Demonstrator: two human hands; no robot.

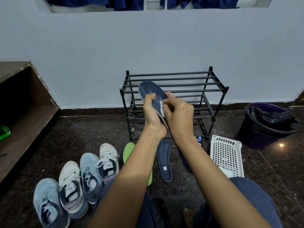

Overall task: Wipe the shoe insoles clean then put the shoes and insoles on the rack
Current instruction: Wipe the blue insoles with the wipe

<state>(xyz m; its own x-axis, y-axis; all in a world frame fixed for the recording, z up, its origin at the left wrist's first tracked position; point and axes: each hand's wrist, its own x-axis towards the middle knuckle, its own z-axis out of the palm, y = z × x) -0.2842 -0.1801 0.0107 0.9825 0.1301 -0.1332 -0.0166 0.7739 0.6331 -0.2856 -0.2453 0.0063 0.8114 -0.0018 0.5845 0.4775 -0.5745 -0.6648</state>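
Note:
My left hand (152, 112) grips a dark blue insole (150, 90) held up in front of the black shoe rack (213, 89). My right hand (178, 116) pinches a white wipe (162, 106) against the insole's surface. A second dark blue insole (164, 160) lies flat on the floor below my arms. A green insole (128, 150) lies beside it, partly hidden by my left forearm. Several sneakers stand in a row at lower left: a white one (109, 160), a light blue one (91, 175), another white one (70, 186) and another light blue one (47, 204). The rack's shelves hold nothing.
A white perforated basket (226, 153) with white wipes inside sits on the floor at right. A bin lined with a black bag (266, 124) stands further right. A small bottle (199, 140) peeks out behind my right wrist. A wooden shelf unit (24, 112) lines the left wall.

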